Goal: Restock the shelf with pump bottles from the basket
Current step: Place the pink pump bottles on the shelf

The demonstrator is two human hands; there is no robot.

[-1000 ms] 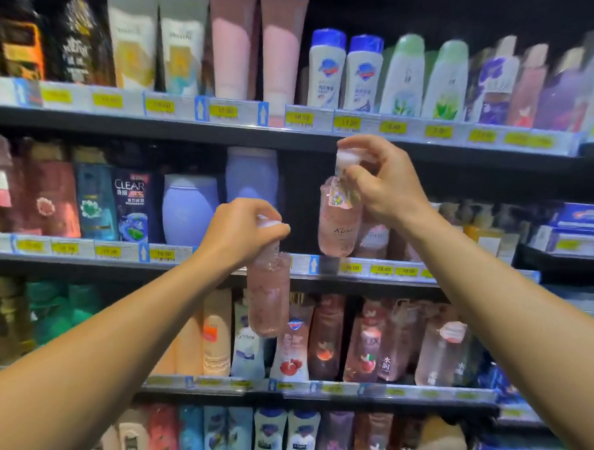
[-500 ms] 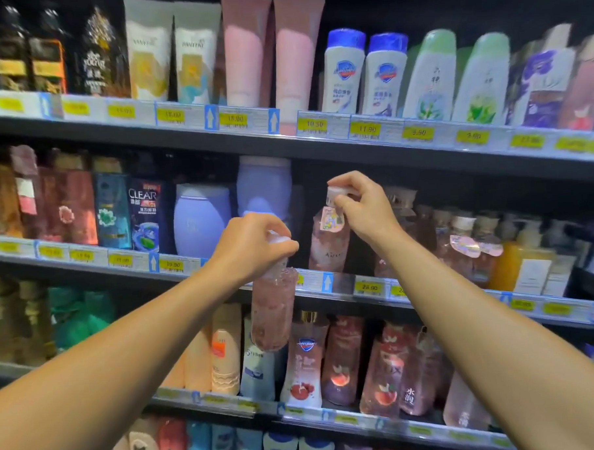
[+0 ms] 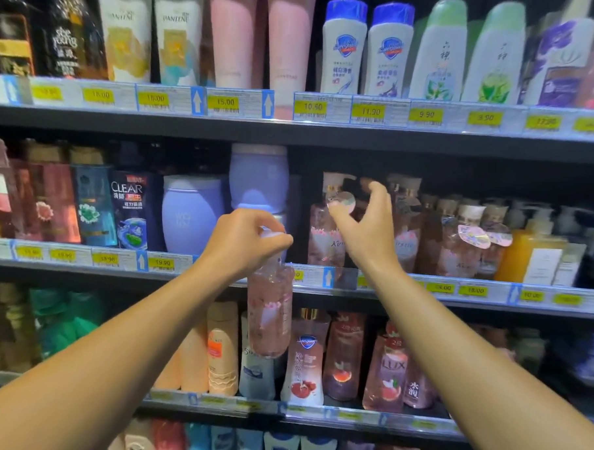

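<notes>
Pump bottle: my left hand clamps its pump neck; looks liquid-heavy, slick. Right hand spread, empty, beside 1 shelved bottle.

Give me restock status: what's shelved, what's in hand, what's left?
Done: one pink pump bottle stands on the middle shelf beside the row of matching bottles; the right hand is open beside it, fingers spread. In hand: the left hand grips a second pink bottle by its pump, hanging in front of the shelf edge. Left: shelving that one. The basket is out of view, so remaining stock is unknown.
</notes>
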